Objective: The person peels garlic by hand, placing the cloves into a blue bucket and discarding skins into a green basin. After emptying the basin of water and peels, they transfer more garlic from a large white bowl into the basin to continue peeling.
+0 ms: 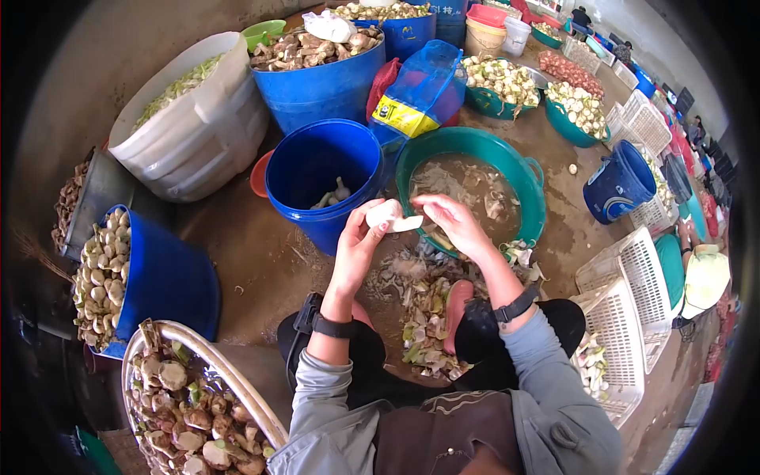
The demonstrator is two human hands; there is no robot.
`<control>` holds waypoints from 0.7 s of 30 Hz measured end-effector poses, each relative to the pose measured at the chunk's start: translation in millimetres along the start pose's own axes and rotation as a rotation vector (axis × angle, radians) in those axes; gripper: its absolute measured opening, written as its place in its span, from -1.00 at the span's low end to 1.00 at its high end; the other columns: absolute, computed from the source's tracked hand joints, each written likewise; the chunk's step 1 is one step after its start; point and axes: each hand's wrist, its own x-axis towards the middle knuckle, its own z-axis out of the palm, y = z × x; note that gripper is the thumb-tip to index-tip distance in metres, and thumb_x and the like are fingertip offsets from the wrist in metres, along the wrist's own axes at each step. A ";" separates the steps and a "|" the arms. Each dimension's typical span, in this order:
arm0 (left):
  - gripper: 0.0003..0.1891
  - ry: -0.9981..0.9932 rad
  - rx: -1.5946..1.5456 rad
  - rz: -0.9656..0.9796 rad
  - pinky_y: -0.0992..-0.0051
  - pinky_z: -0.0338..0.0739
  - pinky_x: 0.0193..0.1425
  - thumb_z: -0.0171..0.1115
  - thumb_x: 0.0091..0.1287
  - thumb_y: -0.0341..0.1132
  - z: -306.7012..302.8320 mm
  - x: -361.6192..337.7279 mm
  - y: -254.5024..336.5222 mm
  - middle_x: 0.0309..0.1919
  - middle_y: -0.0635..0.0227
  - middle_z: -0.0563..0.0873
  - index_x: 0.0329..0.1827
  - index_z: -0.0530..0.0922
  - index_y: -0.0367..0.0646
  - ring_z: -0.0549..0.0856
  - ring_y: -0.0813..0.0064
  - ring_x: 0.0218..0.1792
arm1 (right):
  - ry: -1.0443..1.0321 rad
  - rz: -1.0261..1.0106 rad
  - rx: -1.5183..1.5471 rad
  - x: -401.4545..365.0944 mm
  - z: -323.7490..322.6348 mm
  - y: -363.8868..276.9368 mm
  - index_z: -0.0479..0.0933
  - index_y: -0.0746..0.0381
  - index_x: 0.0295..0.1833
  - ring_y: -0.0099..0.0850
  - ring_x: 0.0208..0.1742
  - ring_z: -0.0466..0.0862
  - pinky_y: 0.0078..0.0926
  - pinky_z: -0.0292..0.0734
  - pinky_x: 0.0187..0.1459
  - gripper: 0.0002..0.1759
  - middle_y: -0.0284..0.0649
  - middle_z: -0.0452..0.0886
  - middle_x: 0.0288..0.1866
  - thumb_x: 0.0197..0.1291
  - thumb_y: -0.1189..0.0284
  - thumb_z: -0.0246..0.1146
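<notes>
My left hand [362, 237] is closed round a pale peeled bulb [383, 212], above the gap between the blue bucket [324, 162] and the green basin [538, 207]. A white strip [407, 224] sticks out from the bulb towards my right hand [451, 222]. The right hand's fingers are bent close to the strip; what they hold, if anything, is too small to make out. A few white bulbs [336, 192] lie inside the blue bucket. Murky water with peelings [487, 190] fills the basin.
Peelings [427, 324] lie on the floor between my pink boots [457, 315]. A tub of unpeeled bulbs [261, 412] stands at lower left, a tipped blue barrel [176, 277] above it. White crates [613, 336] stand at right. A co-worker [703, 277] is at the far right.
</notes>
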 end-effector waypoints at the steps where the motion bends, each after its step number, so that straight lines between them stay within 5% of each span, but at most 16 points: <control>1: -0.63 0.002 -0.007 -0.002 0.54 0.37 0.19 0.11 0.32 -0.49 1.9 2.5 -5.7 0.05 0.38 0.48 0.20 0.38 -0.24 0.48 0.56 0.09 | 0.005 -0.005 0.153 1.5 7.8 -16.8 0.54 0.17 0.01 -0.35 -0.08 0.61 -0.43 0.43 0.05 -0.72 -0.17 0.60 -0.15 0.16 0.45 0.24; 4: -0.67 0.095 0.112 0.129 0.59 0.45 0.08 0.21 0.24 -0.49 5.7 3.3 -11.5 -0.07 0.38 0.45 0.09 0.47 -0.25 0.52 0.55 0.01 | 0.132 -0.363 -0.713 2.3 24.8 -39.5 0.58 0.22 -0.16 -0.27 -0.25 0.65 -0.40 0.50 -0.17 -0.83 -0.14 0.64 -0.33 0.11 0.46 0.26; 8: -0.67 0.277 0.515 0.349 0.53 0.48 -0.27 0.36 0.12 -0.34 2.9 8.5 -16.9 -0.28 0.29 0.51 -0.05 0.57 -0.18 0.52 0.44 -0.24 | 0.193 -0.349 -0.434 5.9 39.1 -24.5 0.59 0.26 -0.24 -0.22 -0.36 0.63 -0.35 0.49 -0.28 -0.88 -0.14 0.64 -0.38 0.08 0.50 0.27; 12: -0.66 0.328 0.527 0.343 0.48 0.47 -0.27 0.37 0.08 -0.34 10.5 4.9 -5.3 -0.30 0.22 0.50 -0.08 0.56 -0.22 0.52 0.35 -0.28 | 0.226 -0.451 -0.623 1.8 44.9 -33.4 0.59 0.27 -0.25 -0.23 -0.40 0.62 -0.35 0.47 -0.31 -0.89 -0.15 0.63 -0.40 0.06 0.53 0.29; 15: -0.65 0.302 0.478 0.350 0.47 0.48 -0.24 0.38 0.07 -0.36 10.0 5.0 -3.1 -0.28 0.23 0.51 -0.06 0.56 -0.21 0.52 0.34 -0.27 | 0.305 -0.516 -0.820 2.7 45.9 -27.7 0.55 0.31 -0.24 -0.45 -0.36 0.58 -0.51 0.48 -0.24 -0.92 -0.20 0.62 -0.35 0.12 0.60 0.22; 18: -0.66 0.163 0.347 0.320 0.50 0.51 -0.06 0.34 0.08 -0.45 8.0 1.5 3.5 -0.19 0.24 0.52 -0.04 0.55 -0.20 0.55 0.37 -0.12 | 0.252 -0.157 -0.271 7.4 42.9 -15.9 0.50 0.28 -0.26 -0.55 -0.38 0.53 -0.55 0.44 -0.27 -0.94 -0.32 0.57 -0.42 0.13 0.57 0.22; 21: -0.58 -0.069 0.081 0.227 0.53 0.42 0.14 0.20 0.24 -0.47 -0.4 1.3 5.3 -0.02 0.26 0.51 0.19 0.42 -0.22 0.50 0.47 0.06 | 0.040 0.144 0.403 9.1 22.9 -14.6 0.48 0.26 -0.13 -0.63 -0.26 0.52 -0.61 0.45 -0.23 -0.87 -0.37 0.54 -0.25 0.24 0.48 0.13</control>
